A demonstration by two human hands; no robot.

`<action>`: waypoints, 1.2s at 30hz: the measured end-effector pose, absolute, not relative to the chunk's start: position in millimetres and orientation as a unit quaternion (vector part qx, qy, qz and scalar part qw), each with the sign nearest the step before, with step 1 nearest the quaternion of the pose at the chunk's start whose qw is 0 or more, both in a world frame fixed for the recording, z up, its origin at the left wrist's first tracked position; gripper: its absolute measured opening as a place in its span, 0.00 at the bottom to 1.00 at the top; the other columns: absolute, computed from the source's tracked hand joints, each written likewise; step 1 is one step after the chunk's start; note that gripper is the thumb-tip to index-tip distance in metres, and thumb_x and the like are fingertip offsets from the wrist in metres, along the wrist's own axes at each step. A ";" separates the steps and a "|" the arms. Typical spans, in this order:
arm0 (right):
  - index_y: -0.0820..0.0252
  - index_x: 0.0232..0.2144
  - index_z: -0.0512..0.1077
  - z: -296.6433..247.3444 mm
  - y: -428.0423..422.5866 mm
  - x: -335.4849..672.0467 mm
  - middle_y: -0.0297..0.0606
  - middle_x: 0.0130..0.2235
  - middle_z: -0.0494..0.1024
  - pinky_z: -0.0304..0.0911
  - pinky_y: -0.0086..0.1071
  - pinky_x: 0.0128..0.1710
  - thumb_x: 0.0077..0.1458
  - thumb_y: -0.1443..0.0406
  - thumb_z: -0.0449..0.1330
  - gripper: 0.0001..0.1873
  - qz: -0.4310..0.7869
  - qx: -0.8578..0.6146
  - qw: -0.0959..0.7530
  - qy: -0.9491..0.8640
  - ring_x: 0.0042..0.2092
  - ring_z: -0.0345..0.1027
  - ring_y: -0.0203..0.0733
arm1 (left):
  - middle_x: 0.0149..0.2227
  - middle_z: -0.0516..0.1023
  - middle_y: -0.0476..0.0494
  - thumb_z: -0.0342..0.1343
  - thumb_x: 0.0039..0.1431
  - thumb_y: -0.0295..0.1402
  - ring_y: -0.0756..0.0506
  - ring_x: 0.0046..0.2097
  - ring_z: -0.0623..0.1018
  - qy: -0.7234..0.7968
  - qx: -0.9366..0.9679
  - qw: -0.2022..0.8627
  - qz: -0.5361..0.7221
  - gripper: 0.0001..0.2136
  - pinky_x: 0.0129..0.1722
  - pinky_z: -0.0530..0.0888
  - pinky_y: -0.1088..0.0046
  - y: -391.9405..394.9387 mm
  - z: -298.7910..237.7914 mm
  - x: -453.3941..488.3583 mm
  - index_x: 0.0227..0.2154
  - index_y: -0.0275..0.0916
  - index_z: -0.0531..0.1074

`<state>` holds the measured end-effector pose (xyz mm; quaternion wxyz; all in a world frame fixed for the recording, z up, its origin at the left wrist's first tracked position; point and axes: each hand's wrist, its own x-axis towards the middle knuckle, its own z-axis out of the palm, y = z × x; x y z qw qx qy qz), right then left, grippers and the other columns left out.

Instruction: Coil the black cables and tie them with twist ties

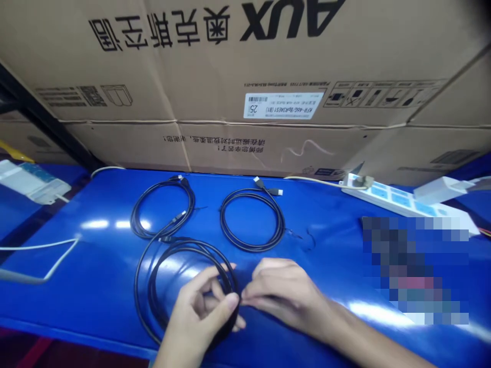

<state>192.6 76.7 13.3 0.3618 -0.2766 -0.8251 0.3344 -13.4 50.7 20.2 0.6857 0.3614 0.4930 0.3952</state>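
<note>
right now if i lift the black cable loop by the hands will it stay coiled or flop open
The black cable will likely flop: it looks thin, and its loops lie loose and wide beyond the left hand. It should feel light. The loops would probably slide apart unless gathered, since no tie shows on them.

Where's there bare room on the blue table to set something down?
Bare blue table lies between the right black cable coil and the white power strip, and left of the left coil. It's crowded at the front, where the left hand and right hand meet the third coil.
</note>
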 end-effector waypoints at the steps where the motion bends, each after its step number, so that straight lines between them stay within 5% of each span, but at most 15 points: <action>1: 0.58 0.43 0.79 14.6 76.0 194.0 0.38 0.36 0.85 0.66 0.34 0.38 0.70 0.65 0.56 0.11 0.290 -0.257 0.341 -0.857 0.36 0.76 0.42 | 0.23 0.70 0.55 0.71 0.51 0.42 0.44 0.24 0.81 0.490 0.366 0.686 0.393 0.22 0.29 0.77 0.70 50.9 19.1 -15.1 0.48 0.39 0.78; 5: 0.61 0.43 0.78 24.1 75.6 195.5 0.40 0.32 0.81 0.63 0.33 0.32 0.67 0.58 0.61 0.12 0.263 -0.327 0.299 -0.857 0.33 0.73 0.42 | 0.28 0.75 0.51 0.70 0.54 0.41 0.45 0.26 0.82 0.478 0.385 0.691 0.382 0.22 0.31 0.78 0.69 51.3 16.2 -21.9 0.50 0.41 0.77; 8: 0.62 0.34 0.76 34.4 79.8 196.4 0.36 0.28 0.79 0.64 0.29 0.29 0.59 0.47 0.65 0.22 0.436 -0.422 0.300 -0.736 0.29 0.71 0.38 | 0.30 0.76 0.51 0.69 0.55 0.41 0.46 0.26 0.82 0.477 0.390 0.684 0.389 0.20 0.32 0.78 0.69 50.7 15.6 -22.1 0.50 0.42 0.76; 14: 0.64 0.24 0.75 37.9 82.7 197.1 0.42 0.23 0.79 0.66 0.26 0.22 0.61 0.34 0.48 0.41 0.743 -0.441 0.180 -0.470 0.22 0.71 0.35 | 0.27 0.71 0.54 0.70 0.53 0.41 0.47 0.25 0.81 0.483 0.392 0.668 0.409 0.20 0.30 0.77 0.72 48.3 17.8 -18.2 0.48 0.43 0.77; 19: 0.68 0.30 0.80 29.2 75.3 187.1 0.43 0.28 0.82 0.69 0.21 0.24 0.61 0.39 0.56 0.36 0.848 -0.369 0.123 -0.361 0.25 0.76 0.32 | 0.30 0.75 0.52 0.70 0.54 0.40 0.48 0.27 0.81 0.485 0.412 0.662 0.397 0.18 0.31 0.78 0.73 48.3 15.6 -22.5 0.47 0.45 0.79; 24: 0.66 0.35 0.80 27.8 74.9 181.8 0.42 0.33 0.83 0.72 0.22 0.27 0.54 0.50 0.70 0.22 0.845 -0.354 0.199 -0.348 0.30 0.76 0.32 | 0.30 0.76 0.52 0.69 0.55 0.40 0.47 0.27 0.81 0.474 0.441 0.655 0.388 0.19 0.32 0.79 0.72 50.2 7.7 -26.6 0.50 0.44 0.78; 29: 0.64 0.36 0.79 20.9 76.3 181.4 0.36 0.30 0.80 0.72 0.25 0.31 0.49 0.53 0.74 0.21 0.805 -0.378 0.263 -0.375 0.30 0.74 0.33 | 0.28 0.75 0.52 0.68 0.56 0.40 0.46 0.26 0.82 0.463 0.445 0.661 0.388 0.19 0.30 0.79 0.71 50.3 5.4 -25.3 0.50 0.41 0.77; 36: 0.60 0.43 0.82 19.2 76.1 186.4 0.39 0.36 0.83 0.72 0.29 0.36 0.64 0.60 0.63 0.12 0.565 -0.367 0.347 -0.653 0.33 0.77 0.37 | 0.27 0.73 0.54 0.69 0.55 0.39 0.46 0.25 0.82 0.471 0.406 0.652 0.435 0.20 0.29 0.80 0.70 51.9 5.1 -20.1 0.49 0.40 0.77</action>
